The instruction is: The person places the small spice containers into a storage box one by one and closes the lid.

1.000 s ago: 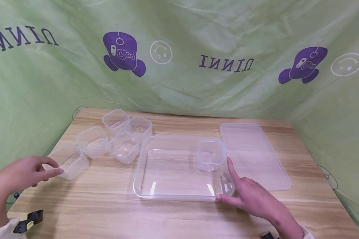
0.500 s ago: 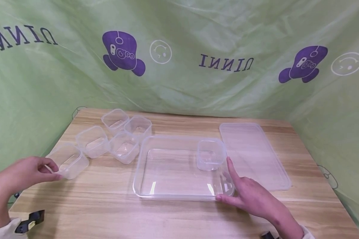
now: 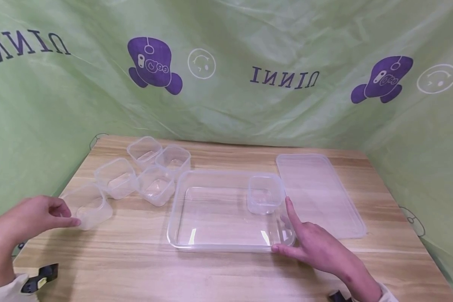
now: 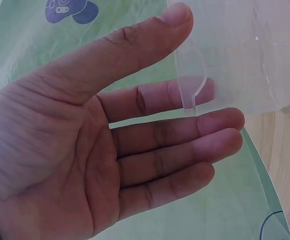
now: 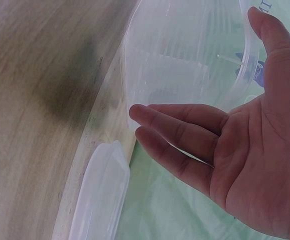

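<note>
At the table's left, my left hand (image 3: 34,218) pinches the near-left rim of a small clear plastic container (image 3: 94,212), which looks slightly tilted. The left wrist view has the thumb on one side of the thin wall (image 4: 187,75) and the index finger behind it; the other fingers extend loosely. My right hand (image 3: 318,247) rests against the right end of a large clear rectangular container (image 3: 219,247), thumb at its near corner and index finger along its side. Inside that container, toward the far right, stands another small container (image 3: 265,197). Straight right fingers touch the large container's wall in the right wrist view.
Several more small clear containers, among them one (image 3: 116,178) beside the pinched one and another (image 3: 156,186) near the large container, stand at the back left. A flat clear lid (image 3: 321,195) lies to the right on the wooden table (image 3: 211,277). Green cloth (image 3: 226,113) hangs behind.
My left thumb and index finger have come together on the small container's rim, and that container has tipped a little. The right hand stays against the large container.
</note>
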`<state>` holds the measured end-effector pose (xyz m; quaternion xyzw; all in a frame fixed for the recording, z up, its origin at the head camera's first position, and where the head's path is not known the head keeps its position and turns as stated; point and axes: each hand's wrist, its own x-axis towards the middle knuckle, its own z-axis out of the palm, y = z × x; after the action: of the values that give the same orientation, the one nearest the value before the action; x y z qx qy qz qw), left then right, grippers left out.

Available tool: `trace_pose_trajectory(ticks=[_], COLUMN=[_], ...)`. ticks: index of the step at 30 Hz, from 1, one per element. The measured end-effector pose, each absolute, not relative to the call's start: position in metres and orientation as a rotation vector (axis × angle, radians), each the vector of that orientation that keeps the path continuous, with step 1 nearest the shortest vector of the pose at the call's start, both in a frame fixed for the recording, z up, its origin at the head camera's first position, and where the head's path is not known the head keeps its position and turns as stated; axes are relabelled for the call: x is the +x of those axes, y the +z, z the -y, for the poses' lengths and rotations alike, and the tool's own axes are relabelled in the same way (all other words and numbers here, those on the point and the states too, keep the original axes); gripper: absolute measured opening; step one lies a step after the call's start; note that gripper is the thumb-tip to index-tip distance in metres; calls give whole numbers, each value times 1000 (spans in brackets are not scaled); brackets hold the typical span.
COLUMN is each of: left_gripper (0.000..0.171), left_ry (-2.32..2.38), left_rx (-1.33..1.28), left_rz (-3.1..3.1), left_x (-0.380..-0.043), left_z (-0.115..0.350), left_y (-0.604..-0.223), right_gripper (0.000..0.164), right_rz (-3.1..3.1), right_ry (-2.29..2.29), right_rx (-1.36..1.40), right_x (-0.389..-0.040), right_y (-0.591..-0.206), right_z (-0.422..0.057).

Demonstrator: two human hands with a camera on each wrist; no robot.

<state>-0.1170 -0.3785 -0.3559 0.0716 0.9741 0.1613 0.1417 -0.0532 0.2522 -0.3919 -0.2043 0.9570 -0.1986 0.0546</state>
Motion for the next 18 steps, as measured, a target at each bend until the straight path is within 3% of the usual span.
trace_pose_trajectory(ticks=[18], left_gripper=[19], left_ry=[533], left_rx=[252], left_rz=[-2900], left_x=[-111], left_z=[383], left_y=[-352], right_gripper=[122], right_rz=[-2882], right_ry=[-599], right_rx=[-570], right_x=[-55], right_y=[-391], right_z=[-251])
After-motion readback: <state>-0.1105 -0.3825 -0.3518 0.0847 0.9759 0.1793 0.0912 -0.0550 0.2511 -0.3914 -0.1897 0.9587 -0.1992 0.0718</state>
